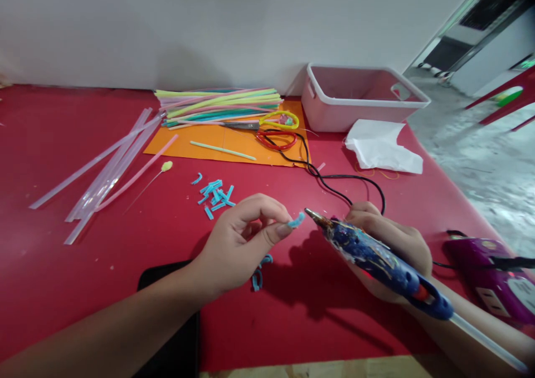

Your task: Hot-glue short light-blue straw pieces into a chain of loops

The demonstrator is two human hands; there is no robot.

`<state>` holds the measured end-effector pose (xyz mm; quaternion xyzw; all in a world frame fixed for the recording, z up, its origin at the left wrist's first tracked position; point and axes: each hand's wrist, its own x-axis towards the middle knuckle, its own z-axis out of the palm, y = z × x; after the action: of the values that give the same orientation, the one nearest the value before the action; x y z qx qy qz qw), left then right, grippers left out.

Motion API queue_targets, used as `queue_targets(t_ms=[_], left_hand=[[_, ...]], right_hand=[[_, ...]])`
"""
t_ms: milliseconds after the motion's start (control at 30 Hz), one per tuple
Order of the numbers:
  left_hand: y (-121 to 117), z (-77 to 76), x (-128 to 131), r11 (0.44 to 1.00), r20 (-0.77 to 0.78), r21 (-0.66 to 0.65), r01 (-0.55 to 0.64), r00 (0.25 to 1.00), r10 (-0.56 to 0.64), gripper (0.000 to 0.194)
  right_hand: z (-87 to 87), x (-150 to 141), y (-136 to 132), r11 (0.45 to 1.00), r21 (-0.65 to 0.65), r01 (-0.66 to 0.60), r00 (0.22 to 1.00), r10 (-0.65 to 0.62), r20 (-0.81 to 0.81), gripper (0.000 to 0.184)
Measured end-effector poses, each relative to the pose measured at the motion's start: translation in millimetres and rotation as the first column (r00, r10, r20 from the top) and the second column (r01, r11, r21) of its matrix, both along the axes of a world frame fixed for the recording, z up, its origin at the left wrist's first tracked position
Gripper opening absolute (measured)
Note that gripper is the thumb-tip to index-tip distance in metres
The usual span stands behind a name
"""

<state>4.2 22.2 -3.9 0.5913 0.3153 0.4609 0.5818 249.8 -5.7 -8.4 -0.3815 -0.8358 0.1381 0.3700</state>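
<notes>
Between thumb and forefinger, my left hand pinches a short curved piece of blue pipe cleaner. My right hand is wrapped round a dark blue glue gun, with a clear glue stick poking out of its back end. The gun's metal nozzle is close to the tip of the blue piece; a small gap shows between them. Beyond my left hand lies a pile of short cut blue pieces. A few bent blue pieces rest on the red table below it, partly hidden by the hand.
Colored pipe cleaners and yellow-and-red scissors lie on an orange sheet. Clear glue sticks are at left. A pink bin, white paper, black cord and purple power strip are at right. A black object lies under my left forearm.
</notes>
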Motion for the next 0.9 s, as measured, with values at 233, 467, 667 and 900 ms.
queue_targets(t_ms=[233, 467, 667, 900], left_hand=[[-0.2, 1.0, -0.4, 0.999, 0.013, 0.029, -0.012, 1.000, 0.012, 0.012], [1.1, 0.7, -0.5, 0.999, 0.043, 0.051, -0.008, 0.999, 0.006, 0.012], [0.7, 1.3, 0.0, 0.997, 0.040, 0.069, -0.015, 0.999, 0.012, 0.012], [0.8, 1.9, 0.4, 0.998, 0.026, 0.053, -0.020, 0.999, 0.019, 0.014]], right_hand=[[5.3, -3.1, 1.8, 1.000, 0.023, -0.011, 0.999, 0.010, 0.049, 0.010], [6.9, -4.2, 2.6, 1.000, 0.028, 0.005, 0.997, -0.007, 0.082, 0.007], [8.5, -7.4, 2.2, 1.000, 0.026, 0.012, 0.997, -0.014, 0.077, 0.013], [5.0, -5.0, 1.1, 1.000, 0.017, 0.002, 1.000, -0.002, 0.004, 0.013]])
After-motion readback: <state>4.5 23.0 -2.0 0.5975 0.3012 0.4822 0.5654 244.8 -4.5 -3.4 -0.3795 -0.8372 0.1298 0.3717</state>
